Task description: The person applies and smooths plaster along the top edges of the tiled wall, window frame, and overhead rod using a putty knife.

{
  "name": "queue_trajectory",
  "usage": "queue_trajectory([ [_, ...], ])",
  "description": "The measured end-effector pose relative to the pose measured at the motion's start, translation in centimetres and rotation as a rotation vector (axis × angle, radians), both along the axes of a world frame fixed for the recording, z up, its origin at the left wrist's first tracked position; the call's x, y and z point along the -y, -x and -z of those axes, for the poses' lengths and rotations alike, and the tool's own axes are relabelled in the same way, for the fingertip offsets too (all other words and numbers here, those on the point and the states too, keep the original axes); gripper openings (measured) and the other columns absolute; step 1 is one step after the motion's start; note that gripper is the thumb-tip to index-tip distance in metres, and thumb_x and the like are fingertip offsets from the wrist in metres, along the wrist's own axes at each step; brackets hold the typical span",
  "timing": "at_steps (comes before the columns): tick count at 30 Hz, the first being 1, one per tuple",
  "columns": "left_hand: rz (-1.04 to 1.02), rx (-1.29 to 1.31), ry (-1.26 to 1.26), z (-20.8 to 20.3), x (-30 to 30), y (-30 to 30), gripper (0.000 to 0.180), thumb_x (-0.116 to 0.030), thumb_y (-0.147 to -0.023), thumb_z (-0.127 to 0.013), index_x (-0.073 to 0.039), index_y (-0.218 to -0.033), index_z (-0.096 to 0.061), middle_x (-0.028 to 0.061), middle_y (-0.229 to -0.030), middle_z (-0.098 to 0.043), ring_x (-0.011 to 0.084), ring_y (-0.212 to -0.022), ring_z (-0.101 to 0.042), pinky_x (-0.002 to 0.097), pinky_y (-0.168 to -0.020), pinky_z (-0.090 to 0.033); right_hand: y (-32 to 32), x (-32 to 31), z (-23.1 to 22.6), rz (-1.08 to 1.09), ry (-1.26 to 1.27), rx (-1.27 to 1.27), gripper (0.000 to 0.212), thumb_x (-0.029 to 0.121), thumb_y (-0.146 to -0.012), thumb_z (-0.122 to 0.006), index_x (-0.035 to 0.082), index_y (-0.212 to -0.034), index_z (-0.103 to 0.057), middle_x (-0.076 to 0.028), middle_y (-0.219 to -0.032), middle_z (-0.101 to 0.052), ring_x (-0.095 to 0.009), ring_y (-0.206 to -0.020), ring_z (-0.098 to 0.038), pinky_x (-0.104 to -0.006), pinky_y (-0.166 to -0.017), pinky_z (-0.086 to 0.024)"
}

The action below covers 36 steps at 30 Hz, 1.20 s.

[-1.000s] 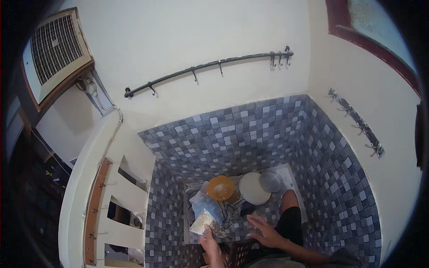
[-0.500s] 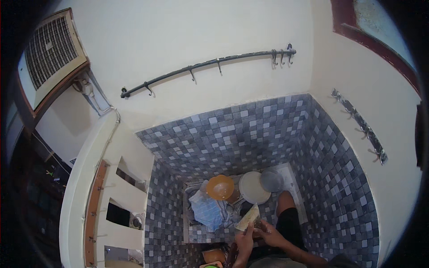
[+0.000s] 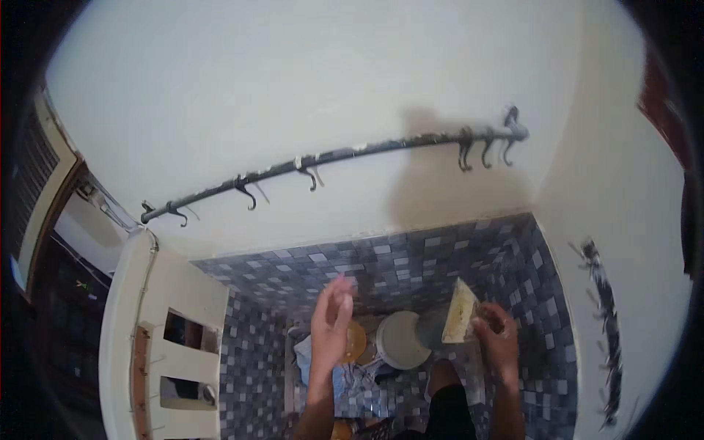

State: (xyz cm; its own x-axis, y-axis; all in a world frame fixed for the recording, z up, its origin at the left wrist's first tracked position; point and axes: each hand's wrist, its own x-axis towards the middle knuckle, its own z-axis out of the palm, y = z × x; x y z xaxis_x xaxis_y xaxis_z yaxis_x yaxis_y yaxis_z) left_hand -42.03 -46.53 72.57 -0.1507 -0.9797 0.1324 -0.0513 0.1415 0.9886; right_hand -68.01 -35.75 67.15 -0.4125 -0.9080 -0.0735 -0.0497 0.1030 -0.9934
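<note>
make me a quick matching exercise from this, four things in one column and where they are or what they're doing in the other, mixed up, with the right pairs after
1. left hand
2. right hand
3. round white container
4. dark rail

A. fixed along the pale wall, bearing hooks
B. gripping a flat pale piece
C. raised, nothing visible in it
D. just right of the orange bowl

Pairs: 1-C, 2-B, 3-D, 4-A
</note>
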Motion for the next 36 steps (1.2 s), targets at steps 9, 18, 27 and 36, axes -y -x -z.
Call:
queue_trajectory([
  [9,-0.248,-0.23,-0.051,-11.5,4.8,4.4,0.04,-0.008,-0.093,-0.054,-0.001,-0.132,-0.044,0.0094,-0.118,-0.054,0.0157,-0.102,-0.056,0.0285,-0.09,-0.044,2.1,11.6,-24.1,-0.071,-0.005,-0.5,0.048,0.017,-0.073,-0.075,0.013,-0.118,-0.063,-0.014,-0.095,-0.066,-0.023,-0.091,-0.062,-0.0329,-0.083,-0.046],
  [18,-0.415,0.009,0.039,-13.9,10.6,2.8,0.045,-0.02,-0.092,-0.06,-0.007,-0.133,-0.046,0.0117,-0.121,-0.055,0.0186,-0.102,-0.058,0.0315,-0.089,-0.046,2.1,18.8,-30.7,-0.174,-0.4,-0.851,0.039,0.023,-0.076,-0.072,0.014,-0.113,-0.066,-0.016,-0.102,-0.066,-0.031,-0.093,-0.063,-0.0377,-0.083,-0.048],
  [27,-0.436,-0.092,-0.002,-15.2,13.6,2.7,0.021,-0.006,-0.086,-0.065,-0.002,-0.107,-0.063,0.0084,-0.094,-0.065,0.0115,-0.085,-0.06,0.0264,-0.077,-0.049,1.8,20.3,-30.1,-0.264,-0.204,-0.751,0.039,0.029,-0.078,-0.071,0.015,-0.114,-0.065,-0.017,-0.101,-0.066,-0.029,-0.094,-0.064,-0.0377,-0.083,-0.047],
  [36,-0.362,-0.157,-0.001,-14.9,14.3,2.3,0.013,-0.004,-0.086,-0.065,0.001,-0.098,-0.063,0.0086,-0.1,-0.066,0.0115,-0.088,-0.061,0.0261,-0.08,-0.05,1.7,21.7,-29.8,-0.372,-0.346,-0.6,0.036,0.026,-0.078,-0.07,0.012,-0.111,-0.067,-0.017,-0.099,-0.067,-0.029,-0.09,-0.066,-0.0347,-0.083,-0.048],
])
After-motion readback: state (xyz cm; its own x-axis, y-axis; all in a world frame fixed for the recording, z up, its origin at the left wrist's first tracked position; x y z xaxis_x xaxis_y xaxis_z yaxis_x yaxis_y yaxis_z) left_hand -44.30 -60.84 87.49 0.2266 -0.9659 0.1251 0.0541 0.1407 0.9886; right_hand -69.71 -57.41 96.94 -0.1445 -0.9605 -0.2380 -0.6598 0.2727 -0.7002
